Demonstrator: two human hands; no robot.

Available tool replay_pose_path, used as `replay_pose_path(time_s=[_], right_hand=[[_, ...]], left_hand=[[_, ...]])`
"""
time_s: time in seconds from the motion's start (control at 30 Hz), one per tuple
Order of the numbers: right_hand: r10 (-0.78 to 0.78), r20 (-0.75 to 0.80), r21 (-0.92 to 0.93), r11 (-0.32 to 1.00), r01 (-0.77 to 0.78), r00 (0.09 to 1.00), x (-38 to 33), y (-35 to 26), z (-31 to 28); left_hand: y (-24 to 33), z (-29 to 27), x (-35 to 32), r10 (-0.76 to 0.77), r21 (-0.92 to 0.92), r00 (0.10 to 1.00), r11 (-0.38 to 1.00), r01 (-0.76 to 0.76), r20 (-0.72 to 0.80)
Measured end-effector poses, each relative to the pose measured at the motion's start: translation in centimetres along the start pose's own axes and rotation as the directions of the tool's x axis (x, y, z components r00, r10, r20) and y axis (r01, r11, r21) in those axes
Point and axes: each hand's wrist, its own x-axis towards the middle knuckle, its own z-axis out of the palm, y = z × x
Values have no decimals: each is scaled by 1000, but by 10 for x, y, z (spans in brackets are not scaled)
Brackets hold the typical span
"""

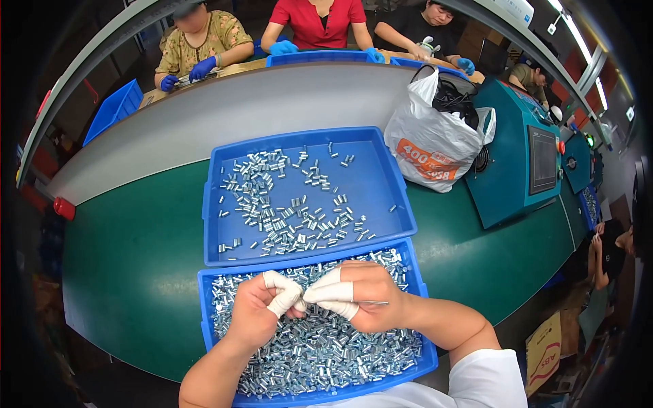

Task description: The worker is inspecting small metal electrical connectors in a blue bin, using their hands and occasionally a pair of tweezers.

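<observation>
My left hand [262, 306] and my right hand [364, 292] meet fingertip to fingertip above the nearer blue tray [431, 360]. White coverings wrap several fingers and the thumbs of both. The left fingers are pinched together, and whatever lies between them is hidden. Across the right palm runs a thin metal rod [373, 302], its end sticking out to the right; the rest is covered by the fingers. Below the hands, the nearer tray is heaped with small silvery metal cylinders [340, 360]. A farther blue tray [360, 153] adjoins it, with similar cylinders [262, 204] scattered mostly over its left and front parts.
Both trays rest on a green table [136, 272]. A grey partition [272, 102] curves behind them. A white plastic bag [425, 129] stands at the back right, beside a teal machine with a screen [542, 158]. Several people work beyond the partition, among blue bins [114, 112].
</observation>
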Motion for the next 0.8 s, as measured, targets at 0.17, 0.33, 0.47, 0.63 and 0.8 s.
replay_pose_path(time_s=[0.17, 0.33, 0.47, 0.63, 0.8], right_hand=[[99, -4, 157, 983, -97, 995, 1, -2, -1], [116, 89, 318, 938, -138, 989, 4, -4, -12], [58, 1, 91, 994, -58, 998, -1, -2, -4], [43, 71, 220, 974, -58, 997, 5, -4, -9], [38, -4, 77, 996, -38, 999, 1, -4, -3]], left_hand=[[2, 2, -1, -15, 2, 999, 1000, 16, -50], [5, 2, -6, 11, -15, 997, 1000, -10, 75], [-3, 0, 3, -7, -13, 1000, 1000, 7, -29], [1, -1, -3, 11, -45, 999, 999, -9, 44], [-2, 0, 1, 8, -24, 999, 1000, -9, -34]])
